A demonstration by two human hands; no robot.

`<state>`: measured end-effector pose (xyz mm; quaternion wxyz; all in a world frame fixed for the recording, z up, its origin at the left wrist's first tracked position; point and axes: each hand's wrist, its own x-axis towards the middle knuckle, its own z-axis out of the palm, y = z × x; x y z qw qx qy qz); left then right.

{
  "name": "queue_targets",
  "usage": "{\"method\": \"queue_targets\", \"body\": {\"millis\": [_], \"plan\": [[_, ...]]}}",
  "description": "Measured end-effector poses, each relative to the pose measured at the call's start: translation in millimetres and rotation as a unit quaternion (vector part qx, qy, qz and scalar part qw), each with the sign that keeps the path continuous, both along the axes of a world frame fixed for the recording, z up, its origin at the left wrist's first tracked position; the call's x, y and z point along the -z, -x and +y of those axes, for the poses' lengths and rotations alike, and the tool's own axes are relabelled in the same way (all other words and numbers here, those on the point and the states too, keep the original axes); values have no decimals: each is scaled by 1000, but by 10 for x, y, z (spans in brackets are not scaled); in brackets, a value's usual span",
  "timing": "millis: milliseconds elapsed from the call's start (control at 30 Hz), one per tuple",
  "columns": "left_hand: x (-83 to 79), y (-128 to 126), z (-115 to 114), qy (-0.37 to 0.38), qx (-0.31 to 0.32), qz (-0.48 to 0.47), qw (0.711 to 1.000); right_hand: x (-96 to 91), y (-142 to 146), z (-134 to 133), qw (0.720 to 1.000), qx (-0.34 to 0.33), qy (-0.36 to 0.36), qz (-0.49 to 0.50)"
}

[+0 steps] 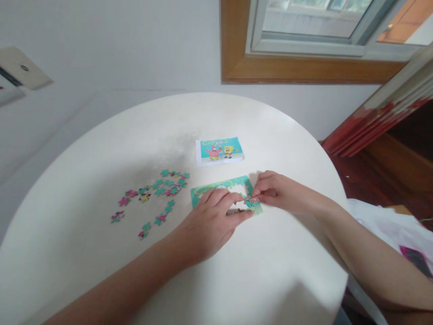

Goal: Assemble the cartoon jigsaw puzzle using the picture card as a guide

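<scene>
A partly assembled jigsaw puzzle (248,183) lies flat on the white round table, its teal border joined around a gap in the middle. My left hand (213,216) rests over the puzzle's lower left part, fingers spread across it, thumb and index finger reaching toward its right side. That hand hides much of the lower left border. At the right edge my right hand (272,189) has its fingers pinched on a small teal puzzle piece (250,201), mostly covered by the fingertips. Several loose puzzle pieces (160,189), teal, pink and yellow, are scattered left of the puzzle.
Behind the puzzle lies a printed reference picture (221,151) of cartoon figures. The table (101,149) has a curved far edge near the wall and window (311,27). White papers or bags (382,225) and a pink-edged dark object (416,259) lie beyond its right side.
</scene>
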<state>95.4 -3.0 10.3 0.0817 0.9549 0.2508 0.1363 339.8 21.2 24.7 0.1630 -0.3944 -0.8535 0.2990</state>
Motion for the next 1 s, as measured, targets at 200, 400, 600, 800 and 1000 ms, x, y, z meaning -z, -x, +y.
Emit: {"method": "queue_targets", "body": {"millis": [200, 400, 600, 800, 1000], "plan": [[2, -3, -12, -8, 8, -14, 1000, 9, -28, -19, 1000, 12, 15, 14], [-7, -2, -24, -9, 10, -13, 1000, -4, -37, -21, 1000, 4, 13, 6], [-5, -6, -30, -11, 3, -15, 1000, -13, -29, -25, 1000, 6, 15, 2], [13, 2, -22, -3, 5, -13, 1000, -1, -60, -9, 999, -12, 27, 13], [-8, -6, -23, -16, 8, -9, 1000, -1, -92, 18, 998, -48, 34, 13]]}}
